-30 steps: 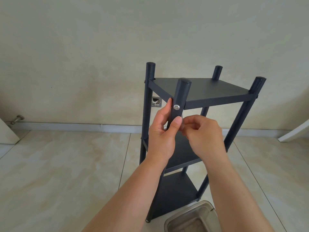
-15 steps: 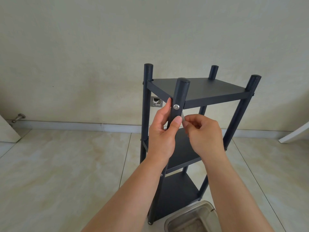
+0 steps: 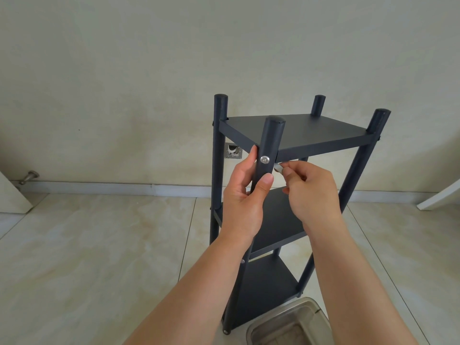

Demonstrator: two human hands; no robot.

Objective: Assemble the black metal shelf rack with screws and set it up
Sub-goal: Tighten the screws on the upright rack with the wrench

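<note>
Black three-tier shelf rack (image 3: 311, 135) standing upright on the tiled floor (image 3: 99, 245) before a plain wall, right of frame centre. Left hand (image 3: 245, 197) grasps the near corner post (image 3: 270, 145), thumb pressed on the post just below a silver screw (image 3: 265, 159). Right hand (image 3: 311, 190), at 3 o'clock of that screw, pinches a small silver tool (image 3: 278, 167) between thumb and curled fingers, its tip just beside the post under the top shelf edge. A metal tray (image 3: 286, 324) lies on the floor at 6 o'clock of the rack.
</note>
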